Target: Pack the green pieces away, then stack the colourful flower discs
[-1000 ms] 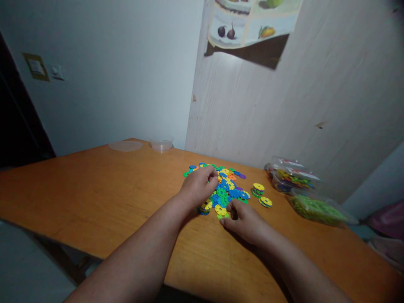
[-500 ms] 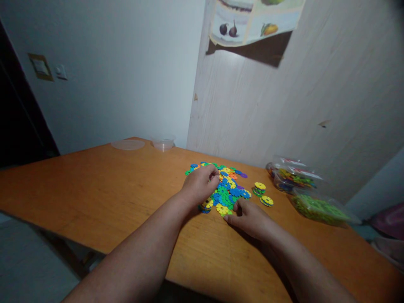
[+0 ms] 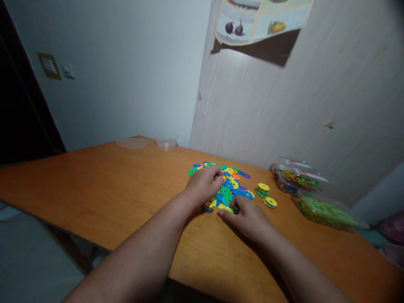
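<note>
A pile of colourful notched plastic discs (image 3: 225,193) lies on the wooden table in front of me. Over its left part is my left hand (image 3: 205,183), fingers curled in; what they hold, if anything, is hidden. My right hand (image 3: 248,216) is at the pile's near edge with thumb and fingers apart, the thumb beside a yellow disc (image 3: 224,208). Below my left hand, partly covered by it, sits a short stack of discs (image 3: 209,205) with yellow on top. To the right of the pile are a taller disc stack (image 3: 263,189) and a lower one (image 3: 270,203).
Clear plastic boxes of coloured pieces (image 3: 299,181) and a box of green pieces (image 3: 326,212) stand at the table's right. At the back left are a clear tub (image 3: 166,143) and a round lid (image 3: 131,143). A wall closes off the table's (image 3: 78,181) far side.
My right hand has shifted slightly left, its thumb now closer to the yellow disc at the near edge. My left hand stays curled over the pile. The view has turned slightly left.
</note>
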Demonstrator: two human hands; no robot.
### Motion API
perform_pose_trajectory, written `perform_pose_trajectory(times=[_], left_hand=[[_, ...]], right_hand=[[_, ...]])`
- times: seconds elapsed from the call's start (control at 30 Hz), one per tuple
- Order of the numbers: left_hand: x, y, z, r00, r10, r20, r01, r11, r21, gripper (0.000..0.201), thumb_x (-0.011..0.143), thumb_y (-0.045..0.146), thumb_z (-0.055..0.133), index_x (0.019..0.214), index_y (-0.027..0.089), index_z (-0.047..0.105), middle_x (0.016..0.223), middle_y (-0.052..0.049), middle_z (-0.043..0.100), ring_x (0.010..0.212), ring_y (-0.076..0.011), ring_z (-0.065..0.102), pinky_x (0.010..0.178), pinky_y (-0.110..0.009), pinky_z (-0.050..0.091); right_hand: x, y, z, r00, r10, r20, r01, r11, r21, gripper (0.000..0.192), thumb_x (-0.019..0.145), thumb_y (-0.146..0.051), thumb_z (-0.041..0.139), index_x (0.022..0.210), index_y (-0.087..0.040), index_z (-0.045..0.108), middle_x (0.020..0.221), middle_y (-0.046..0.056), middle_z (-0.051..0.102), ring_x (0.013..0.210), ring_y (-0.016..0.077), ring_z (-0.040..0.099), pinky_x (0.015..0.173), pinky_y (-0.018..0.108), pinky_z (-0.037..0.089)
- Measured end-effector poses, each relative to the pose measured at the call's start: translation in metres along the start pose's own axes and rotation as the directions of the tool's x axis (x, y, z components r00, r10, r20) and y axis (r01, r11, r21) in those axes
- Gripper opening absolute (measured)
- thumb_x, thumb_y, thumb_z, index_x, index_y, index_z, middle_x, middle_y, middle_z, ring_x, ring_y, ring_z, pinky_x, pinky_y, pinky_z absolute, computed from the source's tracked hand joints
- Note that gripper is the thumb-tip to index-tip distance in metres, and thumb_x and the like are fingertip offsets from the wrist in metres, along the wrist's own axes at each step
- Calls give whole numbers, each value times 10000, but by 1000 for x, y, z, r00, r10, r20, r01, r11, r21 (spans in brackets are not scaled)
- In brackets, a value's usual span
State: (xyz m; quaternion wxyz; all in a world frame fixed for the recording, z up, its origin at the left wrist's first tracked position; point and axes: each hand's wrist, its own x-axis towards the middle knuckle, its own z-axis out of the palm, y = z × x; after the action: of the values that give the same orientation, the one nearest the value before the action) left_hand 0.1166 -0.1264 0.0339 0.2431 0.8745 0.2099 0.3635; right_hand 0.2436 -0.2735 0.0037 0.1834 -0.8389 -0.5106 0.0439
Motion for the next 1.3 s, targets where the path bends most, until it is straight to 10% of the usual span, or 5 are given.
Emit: perform_pose_trajectory(times=[0.5, 0.8, 0.97, 1.3], left_hand=[[0, 0, 1, 1000, 1, -4, -1, 1000, 10, 170, 880, 294, 503, 866, 205, 647, 819, -9, 677, 716, -147, 565, 579, -236, 372], [2, -2, 2, 1000, 5, -3, -5, 1000, -11, 161, 883, 285, 514, 886, 201, 652, 861, -18, 688, 742, -147, 573, 605, -236, 387], [2, -2, 1, 1000, 12, -4, -12, 1000, -12, 159, 881, 283, 520, 888, 199, 655, 864, -20, 687, 742, -146, 572, 598, -237, 378], [1, -4, 2, 1000, -20, 12, 20, 999, -42, 161, 881, 294, 518, 893, 202, 650, 799, -18, 656, 716, -148, 563, 585, -241, 369]], right_hand=[[12, 2, 13, 998, -66, -14, 67, 991, 120, 290, 723, -418, 710, 825, -226, 518, 722, -14, 597, 662, 161, 509, 569, 262, 295], [18, 27, -7, 999, 17, -41, 11, 794, 607, 223, 754, -421, 580, 738, -237, 455, 607, -37, 491, 546, 127, 460, 514, 251, 361], [18, 56, -36, 989, 126, 75, -146, 819, 555, 241, 698, -429, 605, 668, -229, 474, 541, -28, 497, 478, 115, 422, 446, 246, 313], [26, 87, -16, 982, 186, 29, -179, 877, 446, 232, 702, -358, 638, 626, -225, 464, 545, -22, 520, 514, 124, 440, 472, 244, 309]])
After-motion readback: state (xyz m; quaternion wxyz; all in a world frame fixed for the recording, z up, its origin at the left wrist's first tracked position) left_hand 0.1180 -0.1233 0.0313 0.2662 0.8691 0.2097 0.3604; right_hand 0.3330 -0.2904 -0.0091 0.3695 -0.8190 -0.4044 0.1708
